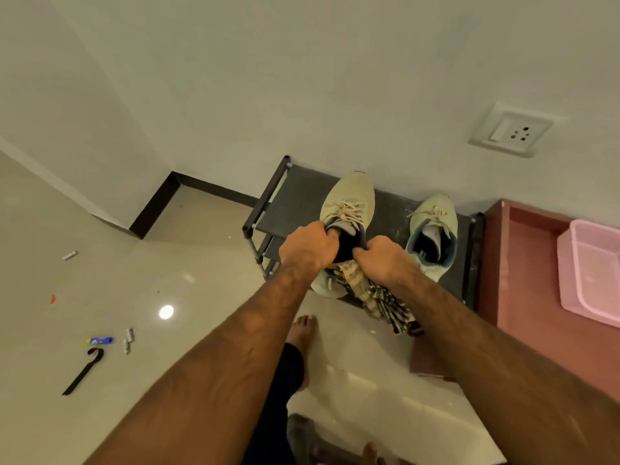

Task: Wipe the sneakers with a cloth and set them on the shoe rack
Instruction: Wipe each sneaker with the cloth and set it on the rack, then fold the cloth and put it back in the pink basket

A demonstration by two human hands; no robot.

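Head view
Left hand (307,246): fingers curled inside the sneaker (349,199) collar, grasping it.
Right hand (382,260): grasping the collar's heel side, with the checked cloth (379,297) bunched under the palm and hanging down.
Sneaker: over the rack (295,203) top shelf, toe to the wall, heel past the front edge; contact with the shelf unclear.
Second sneaker (432,229): standing on the same shelf, to the right and apart.
Tub (590,273): pink, on the red counter (523,297); only its pink floor shows inside.
Packet (100,340): blue, on the floor; print too small to read.
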